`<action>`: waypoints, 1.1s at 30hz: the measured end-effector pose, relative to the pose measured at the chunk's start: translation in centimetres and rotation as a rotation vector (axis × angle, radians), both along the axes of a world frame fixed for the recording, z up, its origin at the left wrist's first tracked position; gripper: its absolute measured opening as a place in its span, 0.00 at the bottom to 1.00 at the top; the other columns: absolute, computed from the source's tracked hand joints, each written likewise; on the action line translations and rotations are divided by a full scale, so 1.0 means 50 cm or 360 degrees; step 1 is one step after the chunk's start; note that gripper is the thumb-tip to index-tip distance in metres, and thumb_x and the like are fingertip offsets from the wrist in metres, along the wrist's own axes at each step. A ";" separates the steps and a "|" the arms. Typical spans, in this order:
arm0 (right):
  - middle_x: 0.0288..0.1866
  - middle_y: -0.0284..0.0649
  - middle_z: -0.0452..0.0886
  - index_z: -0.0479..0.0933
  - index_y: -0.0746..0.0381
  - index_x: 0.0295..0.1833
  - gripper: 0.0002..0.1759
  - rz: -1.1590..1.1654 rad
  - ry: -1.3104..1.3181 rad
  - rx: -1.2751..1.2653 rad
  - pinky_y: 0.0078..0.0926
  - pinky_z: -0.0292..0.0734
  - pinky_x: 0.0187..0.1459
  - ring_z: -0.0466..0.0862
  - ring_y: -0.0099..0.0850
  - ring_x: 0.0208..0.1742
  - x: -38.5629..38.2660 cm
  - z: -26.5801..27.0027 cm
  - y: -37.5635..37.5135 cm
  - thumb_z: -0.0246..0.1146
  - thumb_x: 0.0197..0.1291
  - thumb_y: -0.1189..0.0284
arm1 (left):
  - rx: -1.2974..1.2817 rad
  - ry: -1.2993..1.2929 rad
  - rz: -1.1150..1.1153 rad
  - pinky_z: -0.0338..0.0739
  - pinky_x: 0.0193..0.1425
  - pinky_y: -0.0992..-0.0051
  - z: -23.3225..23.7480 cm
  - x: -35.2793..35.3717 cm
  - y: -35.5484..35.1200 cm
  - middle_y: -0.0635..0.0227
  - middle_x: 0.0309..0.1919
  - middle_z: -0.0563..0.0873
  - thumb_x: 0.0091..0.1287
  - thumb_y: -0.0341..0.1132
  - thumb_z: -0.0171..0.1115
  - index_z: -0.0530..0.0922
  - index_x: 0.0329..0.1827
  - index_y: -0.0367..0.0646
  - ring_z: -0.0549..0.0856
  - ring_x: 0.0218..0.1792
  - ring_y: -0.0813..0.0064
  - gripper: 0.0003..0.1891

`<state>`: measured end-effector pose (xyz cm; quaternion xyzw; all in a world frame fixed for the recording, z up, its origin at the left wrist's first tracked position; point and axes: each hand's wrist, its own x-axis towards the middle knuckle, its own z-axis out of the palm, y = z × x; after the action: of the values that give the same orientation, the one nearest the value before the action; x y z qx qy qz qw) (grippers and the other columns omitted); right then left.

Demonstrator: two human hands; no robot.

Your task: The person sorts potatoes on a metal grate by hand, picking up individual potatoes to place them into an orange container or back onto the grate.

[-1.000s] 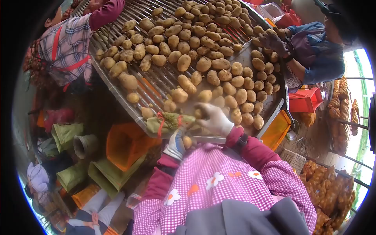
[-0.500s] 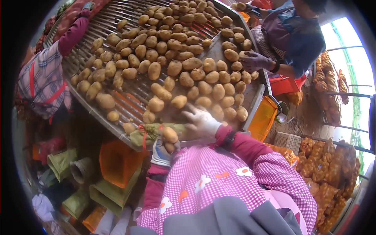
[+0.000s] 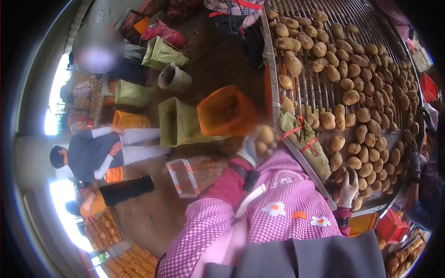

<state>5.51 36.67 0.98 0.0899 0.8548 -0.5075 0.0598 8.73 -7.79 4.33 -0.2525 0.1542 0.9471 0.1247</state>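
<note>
Left hand clenched on held potatoes, just off worktop edge, near orange bin. Right hand released, fingers spread on potato pile.

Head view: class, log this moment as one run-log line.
left hand: holds potatoes beside roller table, near orange bag | right hand: open, resting on potato pile

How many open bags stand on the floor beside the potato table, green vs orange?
Green bags: 3
Orange bags: 2
Total: 5
</note>
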 end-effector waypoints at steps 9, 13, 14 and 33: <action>0.62 0.44 0.86 0.78 0.71 0.68 0.18 0.0031 -0.0004 -0.0219 0.26 0.78 0.66 0.83 0.30 0.63 -0.024 0.029 -0.029 0.62 0.76 0.78 | -0.0818 -0.0441 0.1701 0.86 0.58 0.59 -0.011 0.204 -0.694 0.49 0.72 0.74 0.72 0.60 0.66 0.69 0.75 0.43 0.78 0.69 0.53 0.38; 0.59 0.44 0.87 0.81 0.70 0.64 0.16 -0.0077 0.0186 -0.0013 0.30 0.80 0.64 0.85 0.32 0.60 -0.031 0.080 -0.062 0.64 0.74 0.80 | -0.1372 -0.0713 0.1275 0.78 0.68 0.60 -0.064 0.141 -0.708 0.53 0.73 0.76 0.75 0.59 0.64 0.71 0.76 0.41 0.78 0.71 0.57 0.36; 0.58 0.44 0.87 0.82 0.68 0.63 0.16 -0.0023 0.0286 0.0152 0.31 0.81 0.62 0.86 0.33 0.59 -0.035 0.069 -0.049 0.66 0.72 0.79 | -0.1545 -0.0795 0.1089 0.76 0.70 0.61 -0.086 0.109 -0.669 0.54 0.74 0.76 0.76 0.58 0.64 0.72 0.76 0.41 0.78 0.72 0.58 0.36; 0.80 0.46 0.73 0.74 0.60 0.75 0.44 0.0830 0.0538 0.1020 0.60 0.62 0.80 0.64 0.47 0.86 -0.023 0.080 0.034 0.73 0.61 0.47 | -0.4095 0.0615 -0.0555 0.64 0.81 0.50 -0.102 -0.237 0.106 0.58 0.74 0.78 0.73 0.48 0.69 0.79 0.72 0.45 0.69 0.77 0.46 0.28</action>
<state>4.35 38.40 4.97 -0.1990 0.9608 -0.1924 0.0143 -3.11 -2.49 -0.77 -0.0281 0.9870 0.1158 -0.1077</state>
